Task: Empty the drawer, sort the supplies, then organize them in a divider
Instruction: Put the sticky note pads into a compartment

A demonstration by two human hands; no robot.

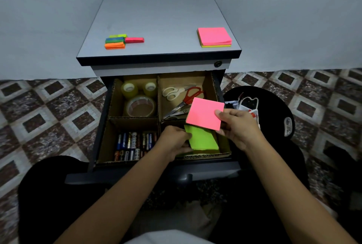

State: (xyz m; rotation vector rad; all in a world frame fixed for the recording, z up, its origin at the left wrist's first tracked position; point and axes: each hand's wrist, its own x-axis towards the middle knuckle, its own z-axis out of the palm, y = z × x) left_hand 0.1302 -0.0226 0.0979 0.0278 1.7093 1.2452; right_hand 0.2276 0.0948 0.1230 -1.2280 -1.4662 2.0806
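Cardboard divider [135,119]: sits in the open drawer [117,178] and splits it into four compartments.
Back-left compartment: three tape rolls [140,106], two small ones behind a bigger one.
Back-right compartment: white-handled scissors [172,93] and red-handled scissors [193,94], blades crossing toward the middle.
Front-left compartment: batteries [135,145] lying in two rows, packed side by side.
Front-right compartment: green pad [202,140] of sticky notes, tilted, lower end down in the compartment.
Left hand [176,142]: fingers curled round the left edge of the green pad, gripping it.
Right hand [239,126]: pinching a pink pad [204,113] by its right corner, thumb on top and the other fingers underneath.
Pink pad position: held up in the air over the front-right compartment, overlapping the top of the green pad and not touching the divider as far as I can see.
Cabinet top [160,12]: a pink-on-yellow sticky stack [214,37] near the right edge, and a bunch of narrow coloured flag pads [117,42] on the left, well apart.
Beside the drawer on the right: a black round seat [274,102] with some white stuff on it, can't tell what.
Floor [49,106]: patterned diamond tiles.
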